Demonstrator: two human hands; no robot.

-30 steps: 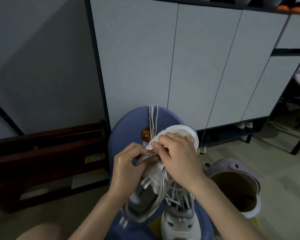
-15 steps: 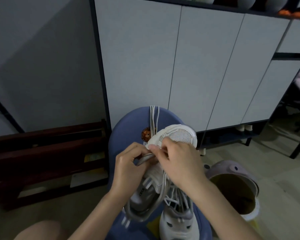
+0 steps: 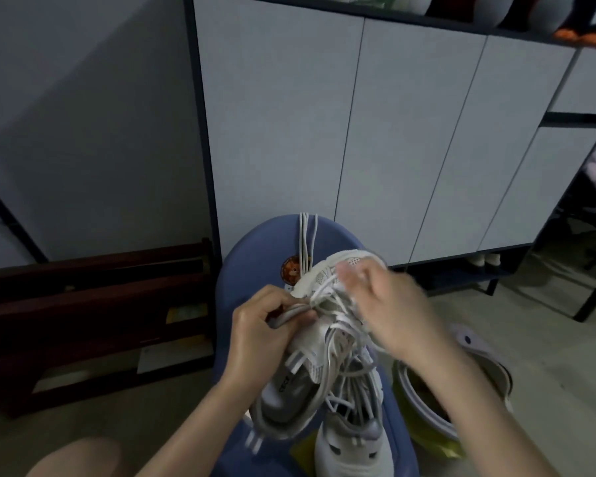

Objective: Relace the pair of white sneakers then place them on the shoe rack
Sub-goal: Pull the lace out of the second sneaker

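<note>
A: Left hand [image 3: 255, 325] curled tight round the near sneaker [image 3: 310, 356], pinching the eyelet edge at the side. Held up over the blue chair [image 3: 255, 256], mid-frame.

B: And the right hand [image 3: 389, 311]?

A: Blurred. Fingers [image 3: 350, 275] up by the toe end, in among the lace [image 3: 334, 297]. Looks like a pinch on a strand, but can't tell for sure w/ the smear.

B: Shoe's long axis?

A: Roughly 1 o'clock to 7 o'clock. Toe up at 1, heel opening down at 7, towards the body. Tilted, sole side turned away left.

B: So lace run lies which way from the grip?

A: Just at 3 o'clock of the left thumb, touching it nearly. Right hand at 2 o'clock from the left, closer to the top eyelets. Prob. the right one to do the threading, left one just the clamp.

B: Second sneaker [image 3: 355, 445]?

A: Down at 5 o'clock, standing on the chair seat, partly under the first. Laces loose on it too, by the look.

B: Spare laces?

A: Couple of white strands [image 3: 305, 242] hanging over the chair back at 12 o'clock, apart from both hands.

B: Rack?

A: Low open shelf under the white cabinet [image 3: 455, 273], out at 2 o'clock, well apart from the chair. Pair of small pale shoes on it already. Not sure that's the intended rack tho.

B: Progress?

A: Early-ish, prob. Laces on the held shoe a loose tangle, not neat rows. Next pull likely along the 1–7 line, away from the left-hand clamp. Risk: strand slipping back thru the eyelet if the clamp eases.
</note>
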